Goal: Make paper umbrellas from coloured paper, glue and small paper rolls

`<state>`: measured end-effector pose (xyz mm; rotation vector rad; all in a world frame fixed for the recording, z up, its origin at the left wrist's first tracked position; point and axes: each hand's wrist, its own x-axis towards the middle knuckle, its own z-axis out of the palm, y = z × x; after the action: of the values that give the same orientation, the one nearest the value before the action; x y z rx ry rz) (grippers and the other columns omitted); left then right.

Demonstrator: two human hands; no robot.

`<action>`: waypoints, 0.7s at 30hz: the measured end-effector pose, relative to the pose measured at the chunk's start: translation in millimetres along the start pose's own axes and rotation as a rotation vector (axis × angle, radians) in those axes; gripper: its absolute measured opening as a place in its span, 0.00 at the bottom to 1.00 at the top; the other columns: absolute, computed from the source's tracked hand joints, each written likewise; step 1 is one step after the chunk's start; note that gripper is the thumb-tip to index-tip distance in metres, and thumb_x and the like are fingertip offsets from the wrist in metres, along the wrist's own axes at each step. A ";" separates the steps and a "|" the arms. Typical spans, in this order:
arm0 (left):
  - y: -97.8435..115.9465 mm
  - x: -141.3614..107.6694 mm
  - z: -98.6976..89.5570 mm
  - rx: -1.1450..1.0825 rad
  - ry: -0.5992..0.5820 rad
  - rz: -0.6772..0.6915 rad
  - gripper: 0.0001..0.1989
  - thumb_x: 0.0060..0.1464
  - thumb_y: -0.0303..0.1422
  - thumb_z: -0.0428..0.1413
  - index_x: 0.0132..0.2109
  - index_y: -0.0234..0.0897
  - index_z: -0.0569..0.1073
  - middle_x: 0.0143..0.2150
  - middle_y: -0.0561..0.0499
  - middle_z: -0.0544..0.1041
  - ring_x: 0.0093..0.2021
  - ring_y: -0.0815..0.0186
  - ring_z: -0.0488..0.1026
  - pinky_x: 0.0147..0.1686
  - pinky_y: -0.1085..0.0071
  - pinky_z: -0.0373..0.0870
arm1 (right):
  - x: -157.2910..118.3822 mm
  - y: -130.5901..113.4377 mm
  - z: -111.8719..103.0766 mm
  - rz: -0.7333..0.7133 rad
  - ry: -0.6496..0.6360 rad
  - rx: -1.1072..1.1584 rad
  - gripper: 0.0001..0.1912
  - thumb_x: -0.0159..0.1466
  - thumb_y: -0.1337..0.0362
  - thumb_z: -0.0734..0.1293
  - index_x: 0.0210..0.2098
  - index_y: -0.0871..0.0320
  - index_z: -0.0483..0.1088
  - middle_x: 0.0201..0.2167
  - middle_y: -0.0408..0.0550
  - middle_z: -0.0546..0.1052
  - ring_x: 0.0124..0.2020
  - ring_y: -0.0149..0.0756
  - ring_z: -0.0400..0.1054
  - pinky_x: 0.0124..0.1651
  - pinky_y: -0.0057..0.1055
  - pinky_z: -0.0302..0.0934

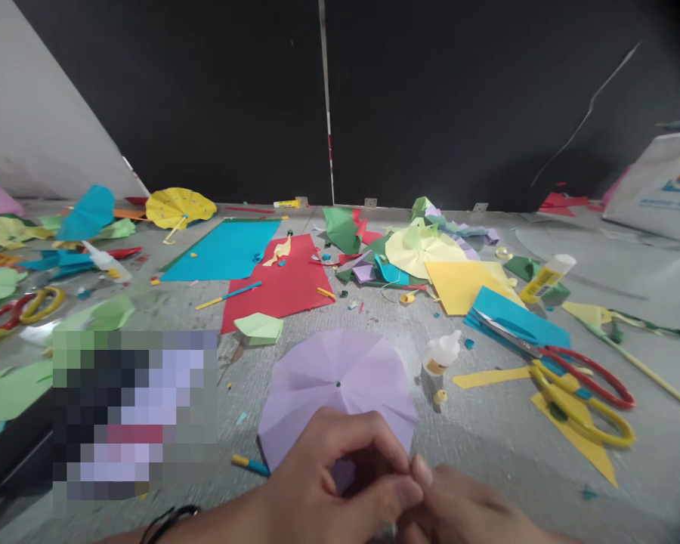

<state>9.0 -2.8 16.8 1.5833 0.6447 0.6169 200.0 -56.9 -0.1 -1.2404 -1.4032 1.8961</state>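
Disc of lilac paper [340, 370], creased, looks unfinished; before it, my left hand [310, 483] meets my right hand [468, 505], holding what I cannot tell.

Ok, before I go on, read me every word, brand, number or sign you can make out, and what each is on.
None can be read with certainty.
White bag at far right: blue and orange print, too blurred.
Glue stick at right: dark lettering, too blurred.
Small white bottle near the middle: label too small.
White bottle at left: label too small.
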 end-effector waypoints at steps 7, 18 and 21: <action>2.8 1.7 -1.5 0.046 0.068 0.051 0.09 0.58 0.34 0.58 0.31 0.35 0.73 0.24 0.53 0.69 0.25 0.70 0.63 0.24 0.76 0.58 | 5.2 18.5 4.7 0.059 -0.028 0.275 0.42 0.60 0.22 0.54 0.19 0.57 0.59 0.15 0.36 0.57 0.17 0.21 0.45 0.21 0.23 0.41; 1.4 1.4 3.7 -0.063 -0.047 -0.104 0.13 0.52 0.39 0.64 0.36 0.32 0.79 0.22 0.57 0.66 0.21 0.74 0.58 0.21 0.77 0.53 | 9.4 31.9 3.7 0.130 -0.217 0.584 0.39 0.61 0.24 0.58 0.25 0.57 0.62 0.14 0.32 0.54 0.15 0.21 0.42 0.18 0.23 0.36; 0.0 3.1 4.6 -0.059 -0.012 -0.155 0.10 0.53 0.37 0.63 0.33 0.33 0.78 0.23 0.55 0.67 0.24 0.72 0.61 0.24 0.77 0.56 | 6.9 24.4 3.4 0.104 -0.180 0.446 0.42 0.59 0.22 0.54 0.21 0.57 0.59 0.14 0.34 0.55 0.14 0.20 0.43 0.17 0.24 0.35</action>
<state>14.4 -3.8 16.4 1.4658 0.7269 0.5066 197.0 -62.0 -25.0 -0.9572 -0.9301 2.2788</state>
